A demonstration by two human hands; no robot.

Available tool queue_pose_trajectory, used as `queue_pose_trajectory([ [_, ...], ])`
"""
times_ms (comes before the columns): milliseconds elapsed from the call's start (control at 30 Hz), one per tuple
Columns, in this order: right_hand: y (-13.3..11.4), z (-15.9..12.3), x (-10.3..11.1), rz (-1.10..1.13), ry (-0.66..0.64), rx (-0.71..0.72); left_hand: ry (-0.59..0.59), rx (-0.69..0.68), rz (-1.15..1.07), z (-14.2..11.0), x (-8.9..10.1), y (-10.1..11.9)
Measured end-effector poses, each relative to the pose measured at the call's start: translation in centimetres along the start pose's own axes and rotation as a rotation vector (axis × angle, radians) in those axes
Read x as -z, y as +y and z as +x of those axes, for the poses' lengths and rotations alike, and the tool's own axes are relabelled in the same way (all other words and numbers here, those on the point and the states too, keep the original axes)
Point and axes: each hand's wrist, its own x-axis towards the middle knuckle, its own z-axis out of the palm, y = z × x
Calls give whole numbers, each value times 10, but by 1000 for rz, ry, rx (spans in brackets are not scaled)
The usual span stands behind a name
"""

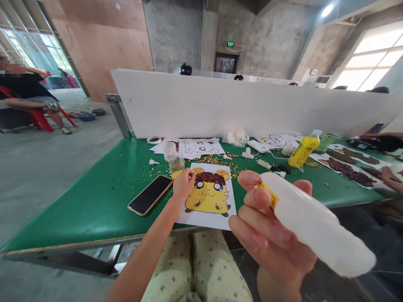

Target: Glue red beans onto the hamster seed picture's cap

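Observation:
My right hand is raised close to the camera, its fingers wrapped round a translucent white glue bottle with a yellow label. My left hand reaches to the upper left part of a paper hamster picture, partly covered in yellow and dark red grains; its fingers are pinched together on the sheet, and what they hold is too small to see. A black phone lies just left of that hand, and a small clear jar stands behind it.
The green table carries scattered grains, other line drawings, a yellow bottle, and grain pictures at right. Another person's hand rests at the right edge. A white board stands behind. A person sits far left on a red chair.

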Motion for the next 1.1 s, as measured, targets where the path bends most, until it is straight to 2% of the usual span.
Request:
queue_pose_trajectory([
  [100,5,11,20,-208,57,149,9,-28,33,1,-3,-4],
  [167,9,24,46,-440,127,280,13,-39,52,2,-4,-6],
  [233,14,38,82,-779,246,300,10,-45,66,3,-6,-8],
  [300,19,49,122,-1160,436,324,3,-50,73,3,-7,-9],
  [333,22,51,142,-1263,539,344,-2,-54,75,3,-7,-10],
  [400,30,51,179,-1326,641,309,-13,-61,79,4,-8,-11],
  [433,33,48,193,-1404,648,278,-19,-65,83,4,-8,-11],
  [500,39,41,214,-1522,534,187,-32,-70,93,4,-9,-13],
  [533,40,37,221,-1550,506,196,-39,-70,99,4,-10,-13],
  [600,40,31,227,-1540,479,204,-53,-69,111,4,-11,-15],
  [700,33,33,223,-1434,512,143,-77,-65,127,4,-12,-16],
  [800,28,47,211,-1041,611,146,-100,-59,138,4,-14,-16],
  [867,29,61,201,-759,618,112,-111,-58,140,5,-14,-16],
  [1000,37,83,176,-545,491,-46,-124,-61,143,5,-15,-17],
  [1100,38,86,152,-120,245,-179,-124,-61,144,5,-15,-18],
])
